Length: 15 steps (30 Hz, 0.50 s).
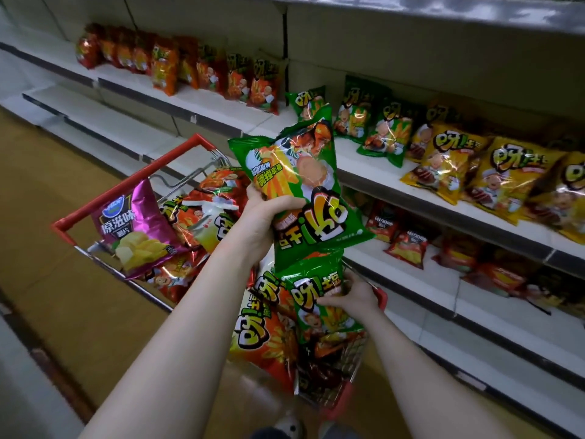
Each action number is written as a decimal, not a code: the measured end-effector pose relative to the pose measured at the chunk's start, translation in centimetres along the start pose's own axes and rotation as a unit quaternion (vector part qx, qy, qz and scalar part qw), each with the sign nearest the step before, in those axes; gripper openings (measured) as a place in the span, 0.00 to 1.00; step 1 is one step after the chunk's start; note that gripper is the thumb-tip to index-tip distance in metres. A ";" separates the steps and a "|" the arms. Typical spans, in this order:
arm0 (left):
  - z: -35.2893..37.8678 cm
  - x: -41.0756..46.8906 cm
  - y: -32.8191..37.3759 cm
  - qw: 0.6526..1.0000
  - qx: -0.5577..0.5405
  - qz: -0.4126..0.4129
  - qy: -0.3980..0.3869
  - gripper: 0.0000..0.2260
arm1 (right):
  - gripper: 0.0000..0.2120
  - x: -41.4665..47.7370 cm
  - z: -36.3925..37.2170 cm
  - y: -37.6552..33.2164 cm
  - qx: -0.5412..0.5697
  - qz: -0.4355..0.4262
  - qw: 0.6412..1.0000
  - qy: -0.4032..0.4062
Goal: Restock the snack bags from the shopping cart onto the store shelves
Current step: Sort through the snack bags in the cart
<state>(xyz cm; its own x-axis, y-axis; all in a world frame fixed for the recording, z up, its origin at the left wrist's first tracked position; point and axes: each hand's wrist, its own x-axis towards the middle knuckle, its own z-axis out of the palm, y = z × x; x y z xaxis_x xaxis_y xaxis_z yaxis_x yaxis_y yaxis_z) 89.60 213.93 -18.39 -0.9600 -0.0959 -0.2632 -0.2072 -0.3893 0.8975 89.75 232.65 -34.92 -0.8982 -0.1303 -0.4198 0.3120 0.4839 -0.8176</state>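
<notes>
Filling both hands [269, 213] [354, 296] are glossy green snack bags [304, 182] [319, 308].

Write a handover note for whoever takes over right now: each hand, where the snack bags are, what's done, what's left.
Left hand: grips an upside-down green bag, raised above the shopping cart and close to the shelf.
Right hand: grips a second green bag at the cart's near right corner.
Done: shelved green bags stand on that shelf, with orange-red bags to their left and yellow bags to their right.
Left: shelve both held bags, probably beside the green ones. The cart still holds orange bags and a purple chip bag.
</notes>
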 end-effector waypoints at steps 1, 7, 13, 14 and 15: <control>-0.2 0.0 -0.2 1.000 0.000 -0.003 -0.004 0.38 | 0.38 -0.2 0.2 0.0 0.000 -0.003 1.000 0.004; -0.3 0.2 -0.8 0.998 -0.009 -0.045 -0.039 0.21 | 0.31 -0.8 -0.3 -1.2 0.043 0.002 0.998 0.038; 2.9 1.1 0.0 0.992 -0.041 -0.061 -0.101 0.36 | 0.28 -2.9 -4.5 -5.5 0.189 -0.056 0.965 0.170; 3.8 1.1 0.2 0.989 -0.051 -0.074 -0.119 0.36 | 0.30 -3.4 -5.3 -6.3 0.207 -0.066 0.955 0.201; 5.0 0.9 0.7 0.985 -0.049 -0.086 -0.143 0.36 | 0.31 -4.0 -6.5 -6.9 0.224 -0.076 0.943 0.233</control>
<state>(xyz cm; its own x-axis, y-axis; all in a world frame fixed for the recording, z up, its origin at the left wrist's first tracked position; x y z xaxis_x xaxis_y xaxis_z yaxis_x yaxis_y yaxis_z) 87.60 218.17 -16.28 -0.9292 0.2355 -0.2848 -0.3651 -0.4657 0.8062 89.21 235.45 -25.03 -0.9492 0.2764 -0.1504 0.1738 0.0622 -0.9828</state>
